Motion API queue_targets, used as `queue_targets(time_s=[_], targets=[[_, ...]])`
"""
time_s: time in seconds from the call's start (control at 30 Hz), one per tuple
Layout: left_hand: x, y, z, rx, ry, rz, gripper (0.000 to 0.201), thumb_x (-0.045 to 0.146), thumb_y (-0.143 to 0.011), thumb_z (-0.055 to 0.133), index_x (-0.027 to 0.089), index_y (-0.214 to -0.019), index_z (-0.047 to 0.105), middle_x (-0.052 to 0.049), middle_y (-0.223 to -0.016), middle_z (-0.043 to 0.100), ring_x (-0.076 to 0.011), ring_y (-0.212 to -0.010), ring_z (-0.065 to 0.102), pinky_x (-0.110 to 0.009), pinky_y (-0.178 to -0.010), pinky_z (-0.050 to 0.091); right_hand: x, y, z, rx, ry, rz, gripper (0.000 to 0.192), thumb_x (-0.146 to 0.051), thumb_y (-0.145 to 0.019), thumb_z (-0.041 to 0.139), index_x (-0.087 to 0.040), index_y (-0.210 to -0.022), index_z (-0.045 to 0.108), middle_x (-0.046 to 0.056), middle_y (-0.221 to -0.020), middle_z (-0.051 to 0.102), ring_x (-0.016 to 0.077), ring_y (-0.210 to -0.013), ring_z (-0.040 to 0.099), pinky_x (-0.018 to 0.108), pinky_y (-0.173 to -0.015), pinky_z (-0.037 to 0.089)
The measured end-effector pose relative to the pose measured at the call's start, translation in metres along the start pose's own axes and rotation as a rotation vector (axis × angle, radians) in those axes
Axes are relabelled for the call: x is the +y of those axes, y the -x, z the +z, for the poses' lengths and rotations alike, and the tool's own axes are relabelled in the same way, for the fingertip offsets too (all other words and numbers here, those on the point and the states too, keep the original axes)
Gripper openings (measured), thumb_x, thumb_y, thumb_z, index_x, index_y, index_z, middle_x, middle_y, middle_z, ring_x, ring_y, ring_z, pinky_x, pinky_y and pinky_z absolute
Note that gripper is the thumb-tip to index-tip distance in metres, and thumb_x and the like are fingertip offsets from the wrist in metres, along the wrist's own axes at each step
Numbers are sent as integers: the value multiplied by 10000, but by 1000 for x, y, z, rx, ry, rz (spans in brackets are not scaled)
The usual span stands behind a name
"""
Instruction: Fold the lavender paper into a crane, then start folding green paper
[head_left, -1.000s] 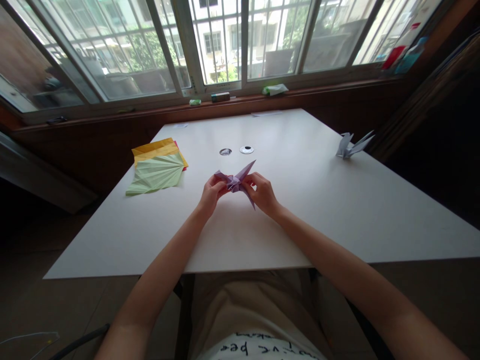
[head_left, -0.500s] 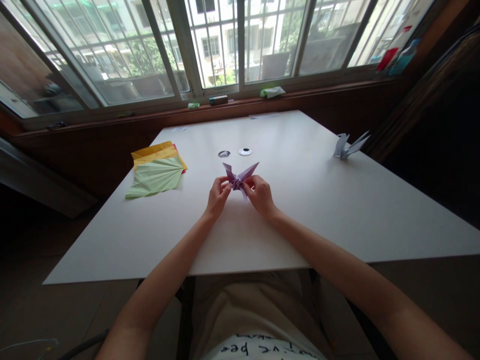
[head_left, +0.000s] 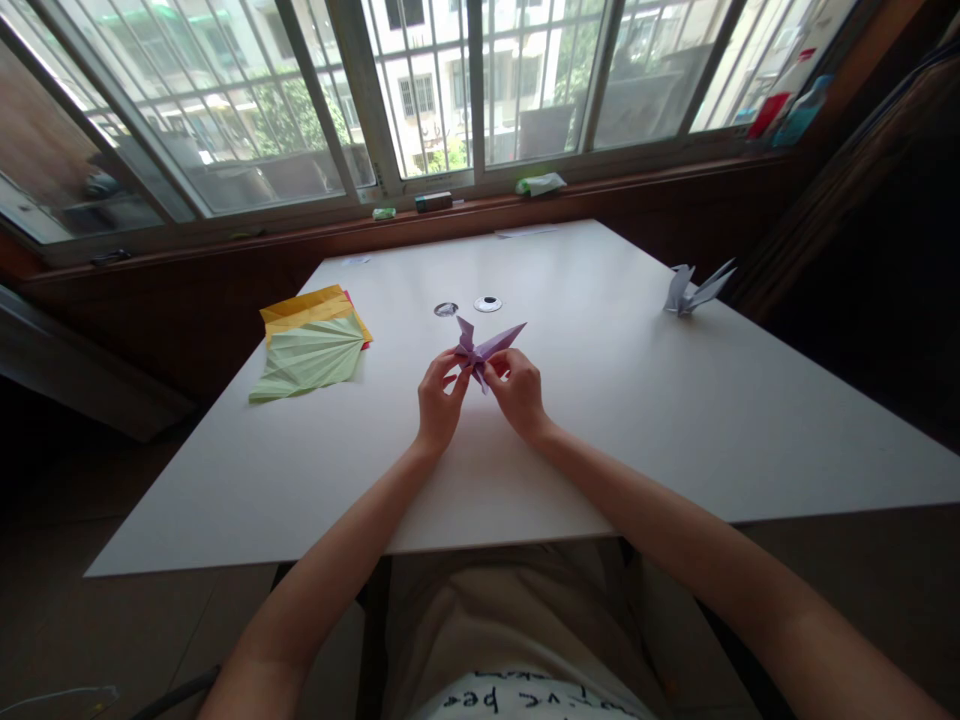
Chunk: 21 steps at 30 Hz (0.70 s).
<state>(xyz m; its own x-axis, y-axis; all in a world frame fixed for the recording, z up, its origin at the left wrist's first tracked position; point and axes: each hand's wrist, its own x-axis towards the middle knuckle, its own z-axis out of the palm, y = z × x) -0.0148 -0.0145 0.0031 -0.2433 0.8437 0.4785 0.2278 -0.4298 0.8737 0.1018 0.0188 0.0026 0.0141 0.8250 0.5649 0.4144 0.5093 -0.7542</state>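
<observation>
Purple origami piece (head_left: pixel 486 351) tilted upright since earlier; left hand (head_left: pixel 441 402), right hand (head_left: pixel 516 392) pinch its base, apparently tight.

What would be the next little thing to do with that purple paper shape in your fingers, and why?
Probably pull the two pointed flaps gently apart. Both hands, left hand and right hand, pinch the purple paper shape at its narrow middle above the white table, and its points already fan upward, much like the finished paper bird near the table's right edge.
</observation>
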Motion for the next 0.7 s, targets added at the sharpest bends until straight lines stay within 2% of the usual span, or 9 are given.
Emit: queue_targets(time_s=[0.23,0.43,0.7], targets=[[-7,-2,-1,20,-29,-18,247,258,-700,648,230,-943,616,-39,-945,625,-192,-912,573,-305,-771,469,1,1,1,6,14,-20,96,-253,-742,520,-197,-665,505,16,-673,563,140,-603,517,274,-591,421],[-8,-4,-2,59,-68,-6,173,257,-696,642,234,-867,644,-22,-839,627,-177,-823,561,-310,-796,442,1,2,2,-11,31,-36,79,-224,-733,518,-193,-662,503,9,-668,557,136,-602,515,268,-585,412],[-4,-5,-3,76,-50,-15,109,225,-655,657,229,-764,660,-21,-812,637,-194,-841,557,-326,-812,432,0,1,-1,-38,40,-54,71,-226,-740,519,-193,-677,508,10,-684,559,137,-618,523,272,-600,410]])
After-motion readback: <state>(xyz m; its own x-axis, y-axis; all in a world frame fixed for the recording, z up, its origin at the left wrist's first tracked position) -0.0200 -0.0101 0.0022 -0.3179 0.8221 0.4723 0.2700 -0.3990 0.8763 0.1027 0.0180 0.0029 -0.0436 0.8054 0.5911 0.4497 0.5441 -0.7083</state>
